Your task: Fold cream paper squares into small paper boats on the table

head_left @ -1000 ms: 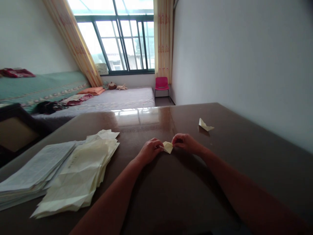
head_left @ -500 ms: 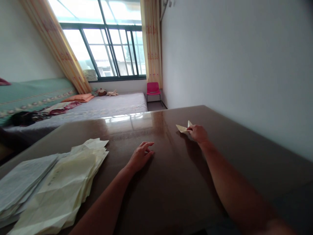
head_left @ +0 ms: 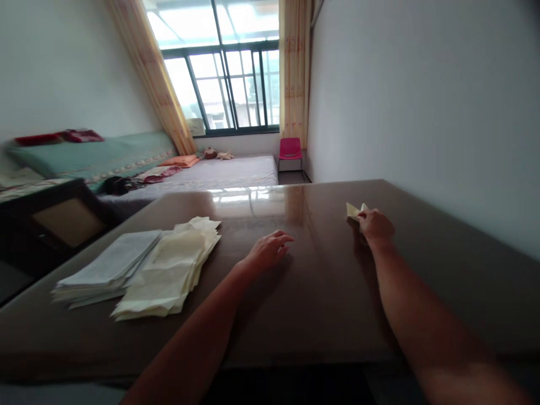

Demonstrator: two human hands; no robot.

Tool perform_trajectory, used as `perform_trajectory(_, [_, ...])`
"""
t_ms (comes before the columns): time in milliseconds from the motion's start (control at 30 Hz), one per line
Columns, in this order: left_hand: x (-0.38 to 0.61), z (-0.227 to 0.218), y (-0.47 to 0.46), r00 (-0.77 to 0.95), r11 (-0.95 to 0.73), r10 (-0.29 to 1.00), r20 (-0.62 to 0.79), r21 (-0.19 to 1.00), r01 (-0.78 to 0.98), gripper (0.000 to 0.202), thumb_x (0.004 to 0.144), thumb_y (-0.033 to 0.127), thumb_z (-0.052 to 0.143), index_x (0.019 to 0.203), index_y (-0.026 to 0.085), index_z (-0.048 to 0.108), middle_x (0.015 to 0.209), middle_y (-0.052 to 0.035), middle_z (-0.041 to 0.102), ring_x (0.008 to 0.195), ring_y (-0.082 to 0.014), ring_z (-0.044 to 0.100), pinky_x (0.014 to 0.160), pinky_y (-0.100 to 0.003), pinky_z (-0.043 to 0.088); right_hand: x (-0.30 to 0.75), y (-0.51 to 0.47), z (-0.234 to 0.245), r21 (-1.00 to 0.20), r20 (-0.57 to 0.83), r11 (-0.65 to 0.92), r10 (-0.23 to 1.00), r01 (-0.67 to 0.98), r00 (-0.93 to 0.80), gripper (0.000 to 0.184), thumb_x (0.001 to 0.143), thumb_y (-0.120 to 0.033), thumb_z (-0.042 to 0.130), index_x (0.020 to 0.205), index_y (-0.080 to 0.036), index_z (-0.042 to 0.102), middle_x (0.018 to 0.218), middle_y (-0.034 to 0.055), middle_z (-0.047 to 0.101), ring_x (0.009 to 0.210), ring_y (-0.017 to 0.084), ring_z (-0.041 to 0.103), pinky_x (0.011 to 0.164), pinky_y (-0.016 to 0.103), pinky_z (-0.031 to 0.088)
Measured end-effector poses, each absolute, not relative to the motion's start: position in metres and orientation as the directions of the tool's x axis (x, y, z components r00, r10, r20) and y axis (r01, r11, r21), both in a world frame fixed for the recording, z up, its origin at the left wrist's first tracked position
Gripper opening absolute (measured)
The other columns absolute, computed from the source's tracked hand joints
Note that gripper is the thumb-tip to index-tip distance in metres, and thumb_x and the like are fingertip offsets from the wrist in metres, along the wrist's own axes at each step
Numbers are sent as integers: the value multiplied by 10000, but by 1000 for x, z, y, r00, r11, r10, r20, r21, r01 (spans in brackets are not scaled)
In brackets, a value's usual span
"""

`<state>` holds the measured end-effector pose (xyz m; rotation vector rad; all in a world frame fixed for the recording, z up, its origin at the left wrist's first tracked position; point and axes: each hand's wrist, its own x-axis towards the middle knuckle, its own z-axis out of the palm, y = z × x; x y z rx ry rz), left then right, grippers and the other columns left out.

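Toward the far right part of the brown tabletop (head_left: pixel 312 315), my right hand (head_left: pixel 377 225) pinches a small piece of folded cream paper (head_left: pixel 353 211) with pointed ends. The fingers cover part of the paper, and it sits at or just above the table surface. My left hand (head_left: pixel 270 248) hovers low over the middle of the table, or rests lightly on it, empty, fingers loosely bent and apart. To its left lies a stack of creased cream paper sheets (head_left: pixel 169 270), overlapping a stack of whitish sheets (head_left: pixel 113 261).
A dark wooden cabinet (head_left: pixel 63 219) stands beyond the table's left edge. Past the far edge are a bed (head_left: pixel 253 167) and a pink chair (head_left: pixel 290 149) under a window. A white wall (head_left: pixel 422 112) runs along the right side.
The view has swung left and drawn back, so everything sits farther right and the cabinet shows. The folded paper in my right hand has turned a little. My left hand remains empty.
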<state>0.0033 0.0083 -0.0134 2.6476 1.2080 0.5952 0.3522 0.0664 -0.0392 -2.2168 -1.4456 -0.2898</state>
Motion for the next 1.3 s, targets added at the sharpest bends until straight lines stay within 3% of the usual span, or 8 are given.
perform_trajectory(233, [2,37,-44,712,-712,702,37,45,700,325,834,329,586,1155,285,609,1169,-20,627,1052,-219,590,875,-305,465,350,69,-37,-252,638,-194,703,948,314,492,789,-380,577,1249,-208,554,1132,151,568,923,278,589,646,343,454])
perform_trajectory(367, [-92,64,-88,602,-600,797,34,150,786,416,831,386,596,1239,319,548,1294,-5,556,1161,-195,522,984,-300,401,326,70,-32,-211,762,12,628,977,157,471,844,-293,484,1297,-164,483,1177,157,563,1025,262,557,693,326,448])
perform_trajectory(567, [-247,62,-124,246,-222,969,-26,350,910,564,567,388,794,1103,280,659,1252,-35,599,1124,-240,569,954,-340,444,295,70,-32,-232,740,225,673,946,21,420,839,-224,444,1250,-185,525,1170,144,578,1012,257,563,763,339,445])
perform_trajectory(800, [-269,23,-122,218,-181,976,-26,465,866,308,763,493,577,927,266,706,1225,-36,624,1088,-232,586,993,-367,405,284,64,-34,-282,709,327,705,902,-34,374,831,-199,427,1165,-206,594,1129,99,611,948,222,582,819,341,455])
perform_trajectory(900, [-263,23,-125,136,-165,985,104,377,911,304,814,497,514,872,264,701,1152,-14,665,1026,-231,616,947,-335,436,280,59,-29,-326,699,338,715,883,-16,361,818,-175,432,1126,-185,619,1093,92,626,935,220,588,814,343,465])
perform_trajectory(1000, [-227,36,-121,-76,-67,879,470,280,958,328,882,461,436,1020,258,653,1114,-16,675,1020,-235,616,911,-331,453,267,48,-16,-377,723,367,691,850,22,358,831,-159,411,1125,-188,613,1091,91,624,907,205,592,794,322,470])
perform_trajectory(1100, [-152,43,-103,133,-237,826,547,123,964,291,932,367,386,1089,261,608,1114,-25,665,1024,-222,609,892,-330,447,239,35,4,-412,724,419,690,809,12,382,839,-142,394,1177,-171,570,1107,96,621,864,183,597,772,291,472])
perform_trajectory(1300, [-3,13,-42,575,-593,786,228,16,805,188,899,154,412,1008,188,563,910,-98,675,861,-205,631,753,-283,470,202,34,31,-307,424,653,745,692,-515,423,765,-59,484,1140,-192,628,1083,66,668,1022,192,578,932,314,423])
